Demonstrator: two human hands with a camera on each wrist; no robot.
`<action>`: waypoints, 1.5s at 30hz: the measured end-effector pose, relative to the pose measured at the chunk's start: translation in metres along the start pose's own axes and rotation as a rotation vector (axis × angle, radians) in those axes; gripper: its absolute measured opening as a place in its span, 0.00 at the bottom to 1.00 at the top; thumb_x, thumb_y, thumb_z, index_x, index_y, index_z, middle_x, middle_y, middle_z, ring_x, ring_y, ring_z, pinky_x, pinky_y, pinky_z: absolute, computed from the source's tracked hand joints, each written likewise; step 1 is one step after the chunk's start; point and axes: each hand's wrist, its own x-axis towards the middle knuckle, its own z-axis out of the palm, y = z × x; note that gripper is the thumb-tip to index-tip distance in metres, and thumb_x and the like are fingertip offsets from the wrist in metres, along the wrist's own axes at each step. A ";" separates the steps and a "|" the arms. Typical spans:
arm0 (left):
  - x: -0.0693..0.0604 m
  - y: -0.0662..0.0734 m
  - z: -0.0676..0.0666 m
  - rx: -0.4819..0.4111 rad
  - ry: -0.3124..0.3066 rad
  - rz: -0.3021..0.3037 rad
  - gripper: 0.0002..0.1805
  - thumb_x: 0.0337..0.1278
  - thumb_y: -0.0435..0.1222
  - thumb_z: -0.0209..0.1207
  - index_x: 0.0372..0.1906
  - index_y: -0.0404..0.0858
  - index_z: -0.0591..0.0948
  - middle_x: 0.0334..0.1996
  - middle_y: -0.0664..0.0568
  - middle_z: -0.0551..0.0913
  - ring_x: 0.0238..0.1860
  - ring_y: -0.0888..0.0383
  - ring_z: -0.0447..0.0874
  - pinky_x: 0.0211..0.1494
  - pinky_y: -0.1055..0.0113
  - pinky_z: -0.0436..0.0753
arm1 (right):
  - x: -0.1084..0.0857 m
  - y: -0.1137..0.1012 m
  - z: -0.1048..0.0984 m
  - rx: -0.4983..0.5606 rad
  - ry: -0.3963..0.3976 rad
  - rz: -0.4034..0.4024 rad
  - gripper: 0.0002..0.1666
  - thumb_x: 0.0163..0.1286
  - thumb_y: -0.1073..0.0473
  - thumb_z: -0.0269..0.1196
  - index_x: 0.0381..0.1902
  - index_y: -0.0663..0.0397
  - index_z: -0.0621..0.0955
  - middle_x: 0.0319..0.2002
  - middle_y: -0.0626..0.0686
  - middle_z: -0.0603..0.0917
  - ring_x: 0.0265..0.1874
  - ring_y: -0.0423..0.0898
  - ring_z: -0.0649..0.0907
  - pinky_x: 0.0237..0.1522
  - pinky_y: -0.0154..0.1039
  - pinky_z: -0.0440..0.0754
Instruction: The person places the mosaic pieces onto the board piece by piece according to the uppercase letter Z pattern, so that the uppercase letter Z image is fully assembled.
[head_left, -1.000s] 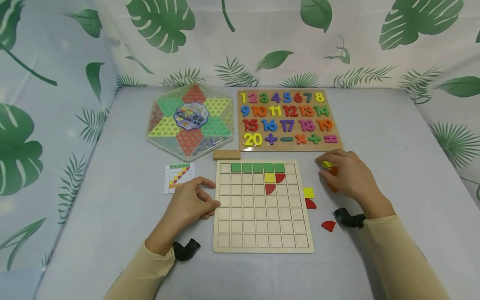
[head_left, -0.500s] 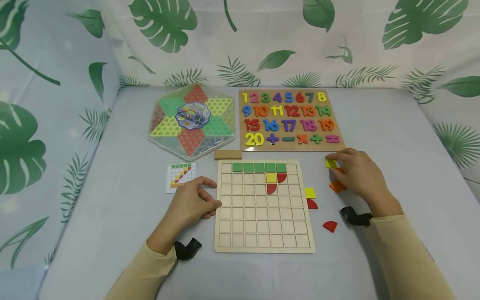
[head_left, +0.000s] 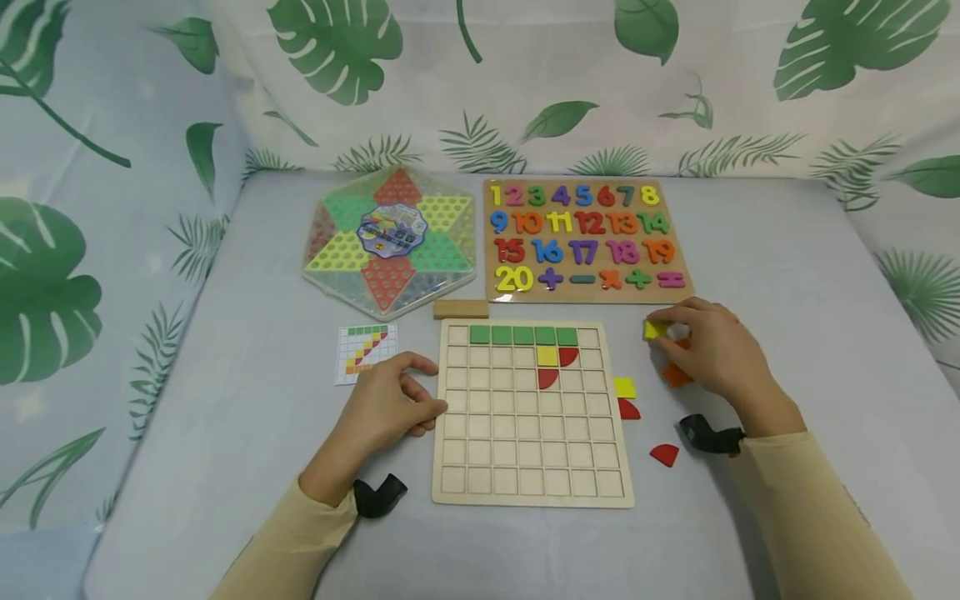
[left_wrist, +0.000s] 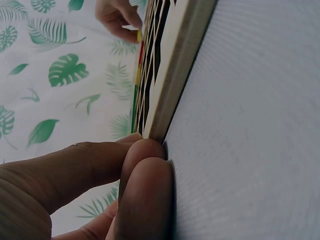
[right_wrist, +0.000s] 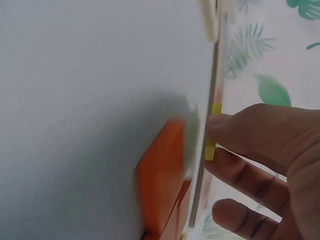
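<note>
My right hand [head_left: 708, 354] pinches a yellow square tile [head_left: 654, 331] between thumb and fingertips, to the right of a wooden grid board [head_left: 525, 450]. In the right wrist view the yellow tile [right_wrist: 210, 153] stands on edge between the fingers. Orange tiles [head_left: 677, 377] lie under this hand, partly hidden. My left hand [head_left: 386, 400] rests at the board's left edge, its fingertips touching the rim [left_wrist: 172, 75]. A row of green squares [head_left: 523, 336] fills part of the board's top row. Below them sit a yellow square [head_left: 547, 356] and two red quarter-circles [head_left: 548, 378].
A yellow tile [head_left: 625, 387] and a red quarter-circle [head_left: 628, 409] lie against the board's right edge, another red quarter-circle [head_left: 663, 454] lower. A pattern card [head_left: 365, 343], wooden block [head_left: 461, 309], Chinese checkers set [head_left: 390, 242] and number puzzle [head_left: 588, 242] lie around.
My right hand first moved slightly right over the tiles; now the yellow tile is lifted and tilted in its fingers. The left hand stays at the board. The head view shifted slightly.
</note>
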 end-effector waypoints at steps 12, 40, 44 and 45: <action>0.000 0.000 0.000 -0.004 0.001 0.006 0.25 0.52 0.33 0.75 0.56 0.40 0.81 0.24 0.51 0.88 0.18 0.58 0.86 0.25 0.65 0.86 | -0.012 -0.055 0.016 0.081 0.047 -0.213 0.18 0.66 0.61 0.73 0.54 0.54 0.88 0.50 0.57 0.86 0.49 0.57 0.82 0.49 0.56 0.85; 0.000 0.002 0.000 0.020 -0.001 0.011 0.25 0.51 0.33 0.75 0.56 0.40 0.80 0.24 0.52 0.88 0.18 0.59 0.86 0.25 0.66 0.85 | -0.010 -0.120 0.052 -0.029 -0.022 -0.548 0.15 0.61 0.56 0.77 0.47 0.49 0.90 0.44 0.49 0.89 0.42 0.48 0.81 0.46 0.46 0.83; 0.000 0.002 0.000 0.012 -0.002 0.010 0.25 0.52 0.33 0.75 0.56 0.40 0.80 0.24 0.52 0.88 0.18 0.58 0.87 0.25 0.66 0.85 | -0.010 -0.122 0.051 -0.029 -0.022 -0.552 0.16 0.61 0.55 0.77 0.47 0.49 0.90 0.45 0.49 0.89 0.42 0.48 0.81 0.46 0.46 0.83; -0.001 0.002 -0.001 0.007 -0.002 0.007 0.25 0.52 0.33 0.75 0.56 0.40 0.80 0.24 0.52 0.88 0.18 0.58 0.87 0.25 0.66 0.86 | -0.010 -0.122 0.051 -0.029 -0.021 -0.555 0.15 0.61 0.55 0.77 0.47 0.50 0.90 0.45 0.49 0.89 0.42 0.48 0.81 0.46 0.45 0.83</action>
